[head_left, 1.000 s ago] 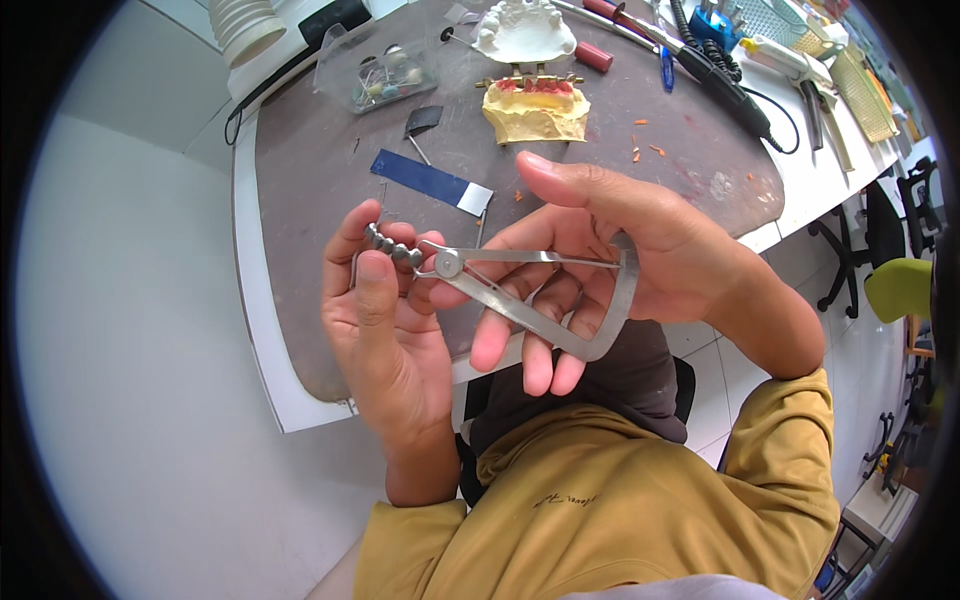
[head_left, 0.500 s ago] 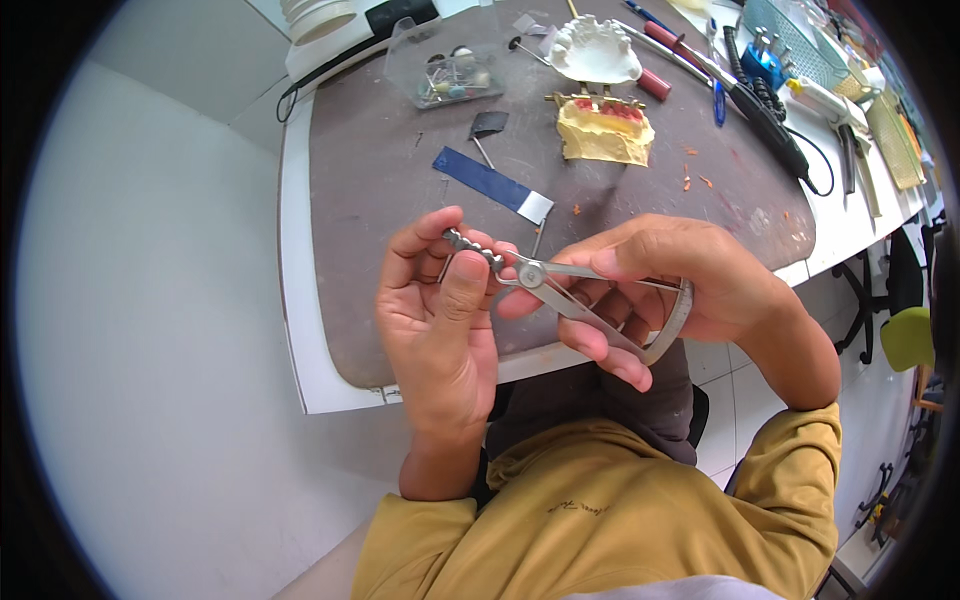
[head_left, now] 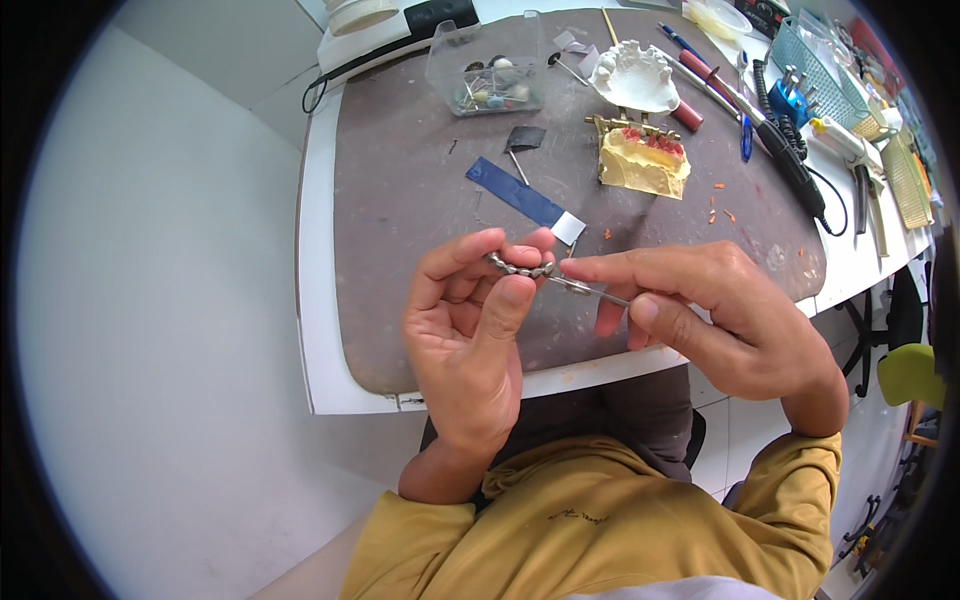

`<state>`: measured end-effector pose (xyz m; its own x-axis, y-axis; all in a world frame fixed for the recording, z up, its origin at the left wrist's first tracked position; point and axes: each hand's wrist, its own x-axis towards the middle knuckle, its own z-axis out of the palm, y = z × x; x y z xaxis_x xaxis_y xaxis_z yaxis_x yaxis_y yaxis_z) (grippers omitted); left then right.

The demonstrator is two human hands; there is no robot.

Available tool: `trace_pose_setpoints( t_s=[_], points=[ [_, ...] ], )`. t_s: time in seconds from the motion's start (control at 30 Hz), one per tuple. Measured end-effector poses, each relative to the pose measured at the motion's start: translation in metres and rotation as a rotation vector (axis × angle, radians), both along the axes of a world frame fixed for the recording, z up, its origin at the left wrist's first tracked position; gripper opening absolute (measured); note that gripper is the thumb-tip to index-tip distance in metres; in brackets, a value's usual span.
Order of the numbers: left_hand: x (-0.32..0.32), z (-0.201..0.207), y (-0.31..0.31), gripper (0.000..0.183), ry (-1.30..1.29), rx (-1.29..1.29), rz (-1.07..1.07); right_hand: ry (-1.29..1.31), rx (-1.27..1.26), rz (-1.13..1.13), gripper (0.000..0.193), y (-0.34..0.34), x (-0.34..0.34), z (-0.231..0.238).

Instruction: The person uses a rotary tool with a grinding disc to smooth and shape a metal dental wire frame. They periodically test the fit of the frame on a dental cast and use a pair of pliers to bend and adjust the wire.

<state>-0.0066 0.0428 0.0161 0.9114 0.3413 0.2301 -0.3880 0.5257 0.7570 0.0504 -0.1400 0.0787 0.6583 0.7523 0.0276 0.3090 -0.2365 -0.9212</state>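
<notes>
My left hand [head_left: 462, 335] pinches a curved grey metal dental bridge [head_left: 515, 268] between thumb and fingertips, over the near part of the bench. To its right, my right hand [head_left: 745, 325] grips a metal dental caliper [head_left: 574, 286], turned nearly edge-on. The caliper's tips meet the right end of the bridge; whether they clamp it I cannot tell. Most of the caliper's frame and scale is hidden behind the right fingers. Beyond the hands stands a yellow plaster model [head_left: 642, 162] with red on its teeth, its white upper cast [head_left: 636, 78] tipped back behind it.
A blue strip with a white end [head_left: 515, 192] lies past my left hand, near a black square [head_left: 526, 138]. A clear box of small burs [head_left: 492, 100] stands farther back. At right lie a handpiece [head_left: 785, 165] and baskets [head_left: 905, 185]. Orange shavings [head_left: 729, 216] dot the brown mat [head_left: 400, 230].
The right hand has turned the caliper from face-on to nearly edge-on. The bridge has been tilted in the left fingers. The whole view has shifted slightly.
</notes>
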Motion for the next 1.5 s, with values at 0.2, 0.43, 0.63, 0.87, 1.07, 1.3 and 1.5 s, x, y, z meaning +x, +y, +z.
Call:
trace_pose_setpoints(
  t_s=[0.2, 0.43, 0.63, 0.87, 1.07, 1.3, 1.5],
  points=[
    [-0.004, 0.001, 0.009, 0.022, 0.027, -0.187, -0.043, -0.513, -0.278, -0.031, 0.04, -0.001, -0.003, 0.0],
    [-0.002, 0.002, 0.009, 0.02, 0.062, -0.232, -0.045, -1.061, -0.355, -0.137, 0.039, -0.012, 0.003, -0.026],
    [-0.001, 0.003, 0.007, 0.02, 0.055, -0.196, 0.015, -1.208, -0.358, -0.58, 0.018, -0.058, 0.037, -0.011],
    [0.001, 0.003, 0.004, 0.022, 0.095, -0.055, 0.036, -1.024, -0.752, -0.788, 0.024, -0.098, 0.082, -0.022],
    [0.0, 0.002, 0.004, 0.02, 0.09, -0.106, 0.039, -1.024, -0.819, -0.755, 0.026, -0.094, 0.093, -0.023],
    [0.002, 0.001, 0.003, 0.02, 0.081, -0.126, 0.077, -1.038, -0.733, -0.855, 0.024, -0.101, 0.097, -0.028],
    [0.001, 0.005, -0.002, 0.023, 0.069, -0.148, 0.002, -0.835, -0.335, -0.986, 0.024, -0.101, 0.087, -0.016]
  ],
)
